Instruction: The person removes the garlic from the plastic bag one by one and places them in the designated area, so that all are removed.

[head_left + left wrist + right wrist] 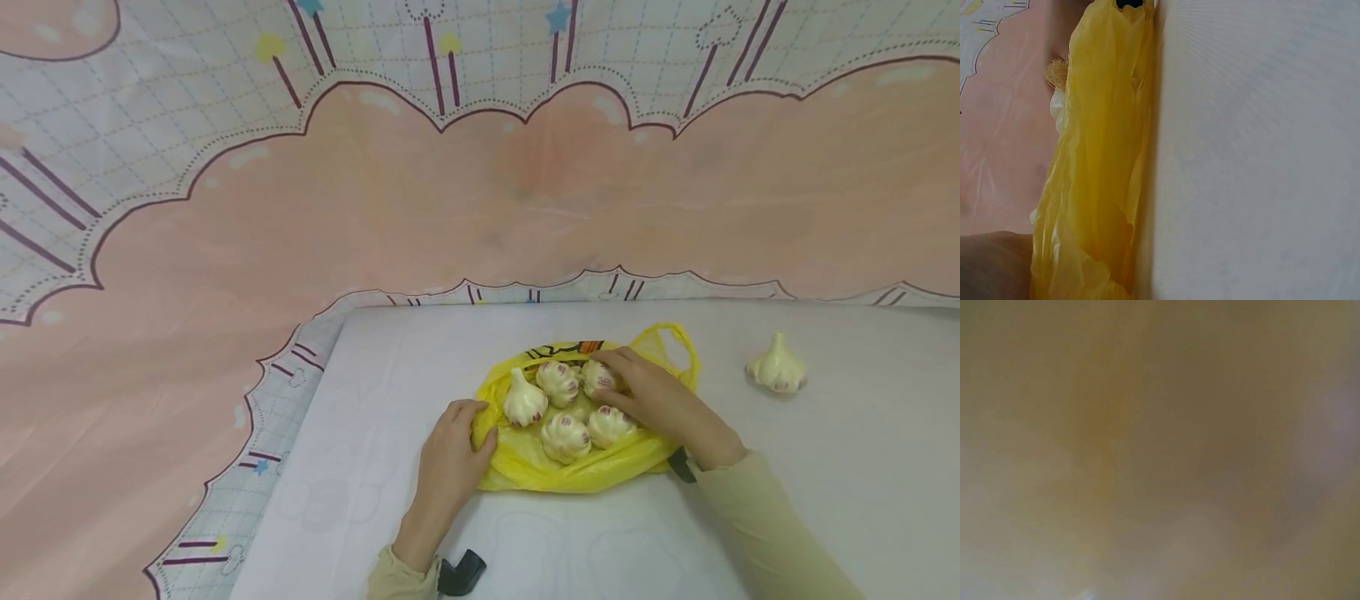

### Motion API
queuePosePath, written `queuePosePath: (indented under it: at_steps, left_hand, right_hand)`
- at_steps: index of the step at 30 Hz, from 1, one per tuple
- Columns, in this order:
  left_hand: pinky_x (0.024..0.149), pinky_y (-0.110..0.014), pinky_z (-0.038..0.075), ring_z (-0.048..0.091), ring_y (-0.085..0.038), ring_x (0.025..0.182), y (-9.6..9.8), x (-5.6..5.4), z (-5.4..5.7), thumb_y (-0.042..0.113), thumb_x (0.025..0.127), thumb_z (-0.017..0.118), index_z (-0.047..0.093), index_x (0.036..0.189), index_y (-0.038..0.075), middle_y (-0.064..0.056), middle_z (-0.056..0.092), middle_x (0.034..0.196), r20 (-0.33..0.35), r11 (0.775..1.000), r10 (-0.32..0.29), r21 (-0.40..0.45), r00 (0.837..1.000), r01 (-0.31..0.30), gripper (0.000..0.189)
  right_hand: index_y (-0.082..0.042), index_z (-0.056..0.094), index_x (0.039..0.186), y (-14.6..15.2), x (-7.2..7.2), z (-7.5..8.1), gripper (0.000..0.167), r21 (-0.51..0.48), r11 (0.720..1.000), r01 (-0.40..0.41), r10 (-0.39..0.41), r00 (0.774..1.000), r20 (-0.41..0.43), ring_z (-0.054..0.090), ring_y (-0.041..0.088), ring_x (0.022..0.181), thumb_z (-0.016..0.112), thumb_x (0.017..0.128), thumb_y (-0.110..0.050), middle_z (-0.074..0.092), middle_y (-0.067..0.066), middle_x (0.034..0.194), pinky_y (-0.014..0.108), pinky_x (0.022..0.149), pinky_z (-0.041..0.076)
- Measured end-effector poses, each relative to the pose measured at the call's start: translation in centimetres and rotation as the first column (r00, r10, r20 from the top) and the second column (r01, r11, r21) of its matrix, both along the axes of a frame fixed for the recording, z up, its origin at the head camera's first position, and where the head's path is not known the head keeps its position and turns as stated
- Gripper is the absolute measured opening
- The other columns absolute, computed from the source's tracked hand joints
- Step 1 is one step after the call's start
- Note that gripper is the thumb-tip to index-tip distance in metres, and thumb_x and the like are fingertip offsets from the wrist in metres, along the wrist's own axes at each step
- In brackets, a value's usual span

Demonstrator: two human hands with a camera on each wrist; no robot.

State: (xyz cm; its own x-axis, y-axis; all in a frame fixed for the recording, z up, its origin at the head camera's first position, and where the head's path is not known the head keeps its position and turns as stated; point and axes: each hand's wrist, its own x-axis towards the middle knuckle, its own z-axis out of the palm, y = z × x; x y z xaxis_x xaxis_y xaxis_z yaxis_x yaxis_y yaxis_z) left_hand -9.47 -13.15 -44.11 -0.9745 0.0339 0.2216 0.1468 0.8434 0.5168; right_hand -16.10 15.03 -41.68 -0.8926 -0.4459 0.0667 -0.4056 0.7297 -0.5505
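A yellow plastic bag lies spread open on the table, with several garlic bulbs in its mouth. My left hand grips the bag's left edge between thumb and fingers. Reaching in from the right, my right hand holds a garlic bulb at the back of the group, fingers over its top and thumb at its near side. In the left wrist view, the bag's side stands up as a crumpled yellow wall. The right wrist view is a brownish-yellow blur.
One more garlic bulb sits apart on the white table, right of the bag. The bag's handle loop sticks up at the back right. Behind the table hangs a pink patterned cloth.
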Motion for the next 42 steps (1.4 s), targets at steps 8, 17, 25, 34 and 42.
queuePosePath:
  at_steps: [8, 17, 25, 34, 42]
  left_hand:
    - [0.091, -0.045, 0.055, 0.064, -0.028, 0.112, -0.1, -0.1, -0.1, 0.022, 0.088, 0.073, 0.068, 0.117, 0.007, -0.009, 0.065, 0.119, -0.004, 1.0, -0.003, 0.004, 1.0, 0.003, 0.033]
    - [0.093, -0.045, 0.054, 0.063, -0.028, 0.113, -0.1, 0.0, 0.0, 0.022, 0.088, 0.073, 0.068, 0.118, 0.007, -0.009, 0.065, 0.119, 0.005, 1.0, 0.003, 0.0, 1.0, -0.003, 0.033]
    - [0.092, -0.045, 0.055, 0.064, -0.029, 0.112, -0.1, 0.0, 0.0, 0.021, 0.088, 0.074, 0.068, 0.118, 0.007, -0.009, 0.065, 0.119, 0.002, 1.0, 0.001, 0.001, 1.0, -0.001, 0.034]
    - [0.09, -0.045, 0.055, 0.064, -0.029, 0.111, -0.1, -0.1, -0.2, 0.02, 0.087, 0.074, 0.069, 0.117, 0.006, -0.01, 0.066, 0.118, -0.017, 1.0, -0.009, 0.004, 1.0, 0.009, 0.033]
    - [0.09, -0.045, 0.055, 0.064, -0.029, 0.111, -0.1, -0.1, -0.1, 0.021, 0.088, 0.074, 0.069, 0.117, 0.007, -0.009, 0.066, 0.118, -0.01, 1.0, -0.005, 0.001, 1.0, 0.005, 0.033]
  right_hand:
    - [-0.007, 0.051, 0.142, 0.1, 0.1, -0.5, 0.057, 0.022, 1.0, 0.001, 0.0, 0.997, -0.073, 0.061, 0.036, 0.115, 0.068, 0.094, -0.031, 0.055, 0.016, 0.134, 0.055, 0.097, 0.05]
    - [-0.009, 0.054, 0.139, 0.1, 0.3, -0.4, 0.057, 0.021, 1.0, 0.008, -0.004, 0.985, -0.172, 0.063, 0.033, 0.113, 0.073, 0.09, -0.032, 0.059, 0.012, 0.129, 0.054, 0.094, 0.052]
    - [-0.01, 0.053, 0.135, 0.0, 0.7, 0.6, 0.057, 0.005, 1.0, 0.013, -0.012, 0.976, -0.216, 0.062, 0.03, 0.114, 0.075, 0.088, -0.033, 0.061, 0.01, 0.127, 0.051, 0.093, 0.053]
    - [-0.009, 0.05, 0.135, 0.0, 1.3, 1.5, 0.057, -0.011, 0.999, 0.032, -0.033, 0.979, -0.201, 0.061, 0.031, 0.116, 0.075, 0.089, -0.033, 0.06, 0.011, 0.13, 0.051, 0.096, 0.052]
    - [-0.008, 0.051, 0.127, 0.1, 2.0, 2.5, 0.053, -0.011, 0.999, 0.033, -0.035, 0.968, -0.247, 0.063, 0.028, 0.106, 0.077, 0.087, -0.03, 0.061, 0.01, 0.123, 0.048, 0.088, 0.055]
